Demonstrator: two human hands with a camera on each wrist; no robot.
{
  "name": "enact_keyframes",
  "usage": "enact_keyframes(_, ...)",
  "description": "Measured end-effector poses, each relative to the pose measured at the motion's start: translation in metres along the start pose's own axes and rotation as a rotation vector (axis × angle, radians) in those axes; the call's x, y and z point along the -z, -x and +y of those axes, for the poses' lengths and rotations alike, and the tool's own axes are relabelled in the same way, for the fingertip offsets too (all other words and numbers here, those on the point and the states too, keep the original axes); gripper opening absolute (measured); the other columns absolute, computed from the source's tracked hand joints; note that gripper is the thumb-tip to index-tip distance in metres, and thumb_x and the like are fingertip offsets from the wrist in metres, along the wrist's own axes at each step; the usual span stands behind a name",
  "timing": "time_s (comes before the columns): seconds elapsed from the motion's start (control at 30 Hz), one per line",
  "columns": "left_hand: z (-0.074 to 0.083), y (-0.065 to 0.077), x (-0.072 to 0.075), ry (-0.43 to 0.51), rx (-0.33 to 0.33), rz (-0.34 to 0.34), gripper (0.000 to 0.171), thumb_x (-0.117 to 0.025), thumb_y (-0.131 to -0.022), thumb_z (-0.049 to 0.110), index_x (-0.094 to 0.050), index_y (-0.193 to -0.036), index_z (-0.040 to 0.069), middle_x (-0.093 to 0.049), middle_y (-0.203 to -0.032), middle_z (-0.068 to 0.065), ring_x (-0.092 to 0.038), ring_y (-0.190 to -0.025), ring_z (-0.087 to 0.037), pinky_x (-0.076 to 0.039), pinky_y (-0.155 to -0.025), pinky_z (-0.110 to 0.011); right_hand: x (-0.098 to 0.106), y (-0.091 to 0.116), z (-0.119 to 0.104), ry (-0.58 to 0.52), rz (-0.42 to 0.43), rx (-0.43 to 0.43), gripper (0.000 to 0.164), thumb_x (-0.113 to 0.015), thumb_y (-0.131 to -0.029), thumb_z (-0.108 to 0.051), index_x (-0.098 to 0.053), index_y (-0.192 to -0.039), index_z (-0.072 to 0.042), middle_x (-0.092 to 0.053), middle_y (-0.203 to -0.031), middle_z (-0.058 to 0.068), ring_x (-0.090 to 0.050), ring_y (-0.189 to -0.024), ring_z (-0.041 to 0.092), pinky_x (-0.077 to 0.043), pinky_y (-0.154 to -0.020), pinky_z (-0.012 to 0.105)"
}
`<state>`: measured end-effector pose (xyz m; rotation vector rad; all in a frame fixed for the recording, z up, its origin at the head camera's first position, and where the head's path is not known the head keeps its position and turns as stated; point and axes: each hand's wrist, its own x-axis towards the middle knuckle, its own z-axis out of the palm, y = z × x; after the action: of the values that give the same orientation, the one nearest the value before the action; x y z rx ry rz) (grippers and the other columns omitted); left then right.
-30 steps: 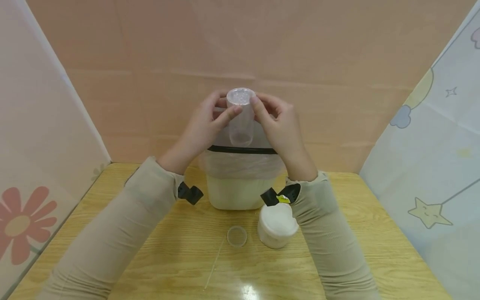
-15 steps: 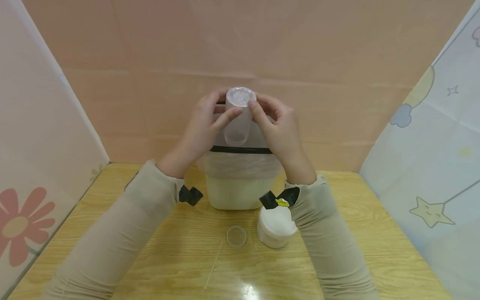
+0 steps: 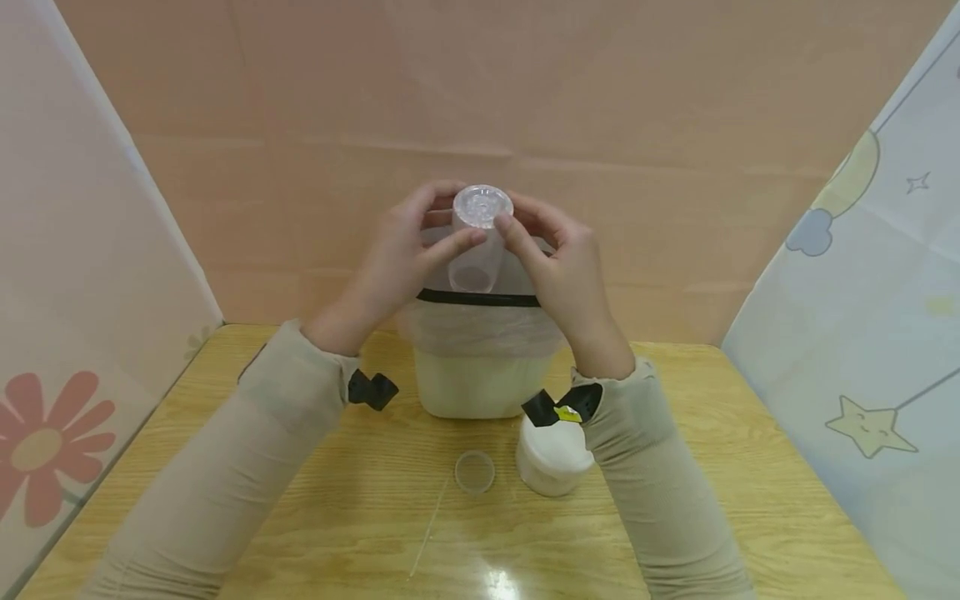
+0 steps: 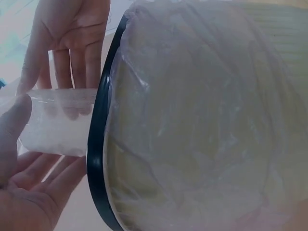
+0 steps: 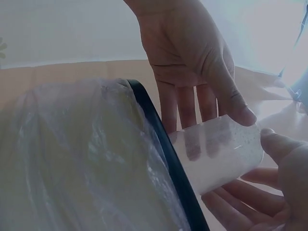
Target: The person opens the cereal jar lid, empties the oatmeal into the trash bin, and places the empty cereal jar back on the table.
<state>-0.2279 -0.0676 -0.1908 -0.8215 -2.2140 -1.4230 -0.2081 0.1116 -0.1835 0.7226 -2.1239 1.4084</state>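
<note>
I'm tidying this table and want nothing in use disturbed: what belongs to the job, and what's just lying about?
In use:
Clear cup, held by left hand and right hand
Lined bin, at the cup's lower end

Seemingly just lying about:
Round clear disc, perhaps a lid
Thin pale stick
White tub

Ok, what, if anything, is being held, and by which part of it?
A clear cup: the left hand and right hand grip its sides, toward its upper end.

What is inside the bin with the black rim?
Inside the bin, only greyish liner shows behind the black rim. The bottom and any contents are hidden by the bin's front and the clear cup.
</note>
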Motion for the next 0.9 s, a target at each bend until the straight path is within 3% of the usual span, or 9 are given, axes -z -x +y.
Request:
enact_keyframes(0.13,0.001,0.003,0.002,0.033,-0.049,0.017,0.057,-0.075,-0.080,0.016,-0.049,-0.130,0.005,-0.056,-0.123,-0.005,-0.058,-0.110,-0.017,-0.052,-0.086,-0.026,0.000,-0.002,0.012,-0.007,0.009,0.026,0.034,-0.064,-0.090,-0.016,-0.062,-0.123,-0.009,-0.065,-0.117,0.004,-0.061,-0.102,0.013,-0.053,-0.084,0.029)
enact_keyframes(0.27,0.003,0.008,0.003,-0.067,-0.132,0.039,0.060,-0.078,-0.077,0.014,-0.051,-0.130,0.004,-0.055,-0.120,-0.007,-0.058,-0.109,-0.016,-0.053,-0.080,-0.024,-0.001,0.000,0.014,-0.072,-0.004,0.058,0.034,-0.066,-0.089,-0.015,-0.063,-0.123,-0.010,-0.064,-0.118,0.003,-0.060,-0.106,0.013,-0.052,-0.087,0.031)
enact_keyframes(0.37,0.003,0.012,0.004,-0.175,-0.237,0.078,0.058,-0.079,-0.075,0.014,-0.054,-0.126,0.002,-0.056,-0.115,-0.010,-0.057,-0.106,-0.016,-0.055,-0.077,-0.024,-0.002,0.004,0.013,-0.113,-0.010,0.087,0.034,-0.066,-0.089,-0.012,-0.063,-0.122,-0.009,-0.064,-0.118,0.003,-0.059,-0.107,0.013,-0.052,-0.087,0.031)
enact_keyframes(0.53,-0.002,0.018,0.003,-0.240,-0.438,0.149,0.055,-0.079,-0.071,0.010,-0.056,-0.119,-0.004,-0.057,-0.111,-0.014,-0.055,-0.103,-0.019,-0.055,-0.076,-0.025,-0.004,0.013,0.011,-0.160,-0.002,0.125,0.032,-0.064,-0.089,-0.007,-0.064,-0.121,-0.007,-0.063,-0.118,0.003,-0.058,-0.108,0.015,-0.053,-0.085,0.033)
enact_keyframes(0.67,-0.006,0.024,0.001,-0.290,-0.589,0.192,0.054,-0.079,-0.071,0.009,-0.055,-0.118,-0.004,-0.056,-0.113,-0.017,-0.054,-0.106,-0.023,-0.054,-0.081,-0.029,-0.006,0.021,0.012,-0.260,0.012,0.137,0.026,-0.059,-0.092,-0.006,-0.063,-0.118,-0.001,-0.063,-0.115,0.008,-0.060,-0.102,0.022,-0.055,-0.082,0.037)
enact_keyframes(0.77,-0.007,0.029,-0.002,-0.297,-0.698,0.216,0.053,-0.079,-0.070,0.007,-0.055,-0.117,-0.002,-0.055,-0.114,-0.017,-0.055,-0.107,-0.027,-0.051,-0.089,-0.034,-0.007,0.026,0.011,-0.369,0.014,0.079,0.026,-0.055,-0.095,-0.008,-0.061,-0.116,0.005,-0.061,-0.116,0.011,-0.061,-0.099,0.027,-0.055,-0.079,0.039)
enact_keyframes(0.9,-0.008,0.036,-0.003,-0.354,-0.831,0.189,0.051,-0.078,-0.071,0.003,-0.055,-0.117,0.001,-0.054,-0.117,-0.018,-0.053,-0.111,-0.031,-0.047,-0.095,-0.037,-0.005,0.032,0.009,-0.468,0.029,-0.125,0.030,-0.058,-0.094,-0.016,-0.059,-0.119,0.002,-0.059,-0.118,0.011,-0.060,-0.099,0.025,-0.056,-0.076,0.037)
